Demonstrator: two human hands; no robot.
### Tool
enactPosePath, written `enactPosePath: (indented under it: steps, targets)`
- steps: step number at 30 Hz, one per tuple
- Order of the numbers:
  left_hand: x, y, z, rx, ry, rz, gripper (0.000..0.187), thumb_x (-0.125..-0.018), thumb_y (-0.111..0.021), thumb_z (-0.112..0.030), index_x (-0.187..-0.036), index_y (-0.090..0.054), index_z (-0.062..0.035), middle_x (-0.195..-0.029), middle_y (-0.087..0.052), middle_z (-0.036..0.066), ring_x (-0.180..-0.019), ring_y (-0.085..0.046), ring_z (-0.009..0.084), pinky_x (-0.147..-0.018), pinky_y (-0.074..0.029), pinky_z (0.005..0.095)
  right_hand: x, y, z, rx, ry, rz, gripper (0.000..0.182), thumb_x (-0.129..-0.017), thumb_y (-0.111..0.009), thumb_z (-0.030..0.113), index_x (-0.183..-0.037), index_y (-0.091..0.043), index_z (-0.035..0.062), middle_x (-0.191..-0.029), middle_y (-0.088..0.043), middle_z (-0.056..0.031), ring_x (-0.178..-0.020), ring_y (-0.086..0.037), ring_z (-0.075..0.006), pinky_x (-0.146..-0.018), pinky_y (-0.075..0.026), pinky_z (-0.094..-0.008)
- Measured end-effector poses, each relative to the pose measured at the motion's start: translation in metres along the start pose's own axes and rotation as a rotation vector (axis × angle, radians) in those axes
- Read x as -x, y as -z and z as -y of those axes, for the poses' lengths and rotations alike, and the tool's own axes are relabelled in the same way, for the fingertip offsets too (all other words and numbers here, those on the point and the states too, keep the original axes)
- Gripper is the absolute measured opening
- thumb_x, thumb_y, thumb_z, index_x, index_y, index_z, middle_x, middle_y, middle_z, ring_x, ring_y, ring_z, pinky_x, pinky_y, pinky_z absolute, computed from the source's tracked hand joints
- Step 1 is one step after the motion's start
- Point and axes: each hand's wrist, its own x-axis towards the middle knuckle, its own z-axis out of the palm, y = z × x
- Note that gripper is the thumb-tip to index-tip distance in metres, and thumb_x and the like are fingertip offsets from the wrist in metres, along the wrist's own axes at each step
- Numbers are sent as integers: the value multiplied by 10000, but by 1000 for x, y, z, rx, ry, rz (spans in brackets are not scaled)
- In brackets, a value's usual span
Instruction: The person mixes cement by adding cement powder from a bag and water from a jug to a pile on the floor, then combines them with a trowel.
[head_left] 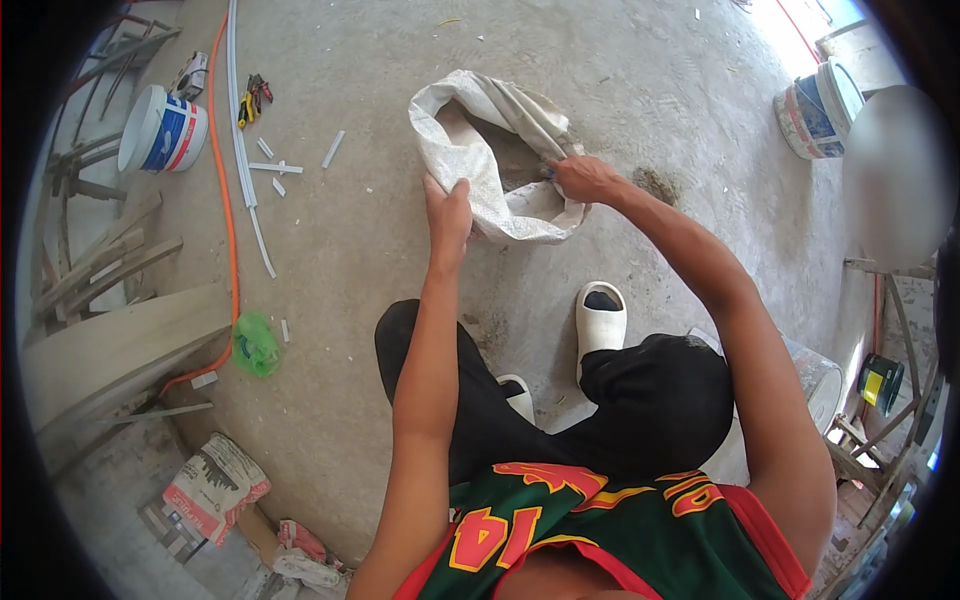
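A white woven sack (470, 160) stands on the concrete floor with its mouth spread wide and its rim rolled outward. My left hand (448, 215) is closed on the near left side of the rim, thumb on top. On the right side of the rim, my right hand (585, 180) grips the cloth with its fingers curled inward. Something greyish shows inside the sack through the opening. A small patch of loose grey material (658, 184) lies on the floor just right of the sack.
White-and-blue buckets stand at left (180, 135) and right (812, 115). An orange hose (226, 200) and white plastic strips (240, 120) run down the left, near pliers (262, 92), a green plastic bag (256, 343) and a cement bag (217, 487). Timber (105, 260) piles along the left edge.
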Motion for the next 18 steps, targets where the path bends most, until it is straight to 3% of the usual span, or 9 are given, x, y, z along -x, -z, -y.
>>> enactPosePath:
  steps: [8,11,18]
  targets:
    - [1,6,7,-85,-15,-4,591,-884,-513,-55,-1413,-293,91,-1339,-491,262,-1212,-534,324,-1024,-405,370,3,-5,9,-208,89,-4,242,-916,-490,168,-953,-652,-8,-868,-669,-240,-825,-657,-414,-726,-498,-513]
    - [3,2,2,-69,-24,13,590,-888,-508,-56,-1417,-289,88,-1344,-486,266,-1216,-532,328,-1028,-402,374,-7,-20,-12,-322,238,-24,243,-922,-486,166,-954,-643,-17,-852,-665,-237,-774,-655,-397,-705,-499,-493]
    - [4,3,-3,-49,-25,33,583,-890,-507,-40,-1419,-292,82,-1346,-485,253,-1213,-532,320,-1023,-407,381,0,-21,-32,-567,130,70,352,-940,-509,203,-1177,-623,-31,-759,-638,-147,-606,-595,-206,-569,-494,-370]
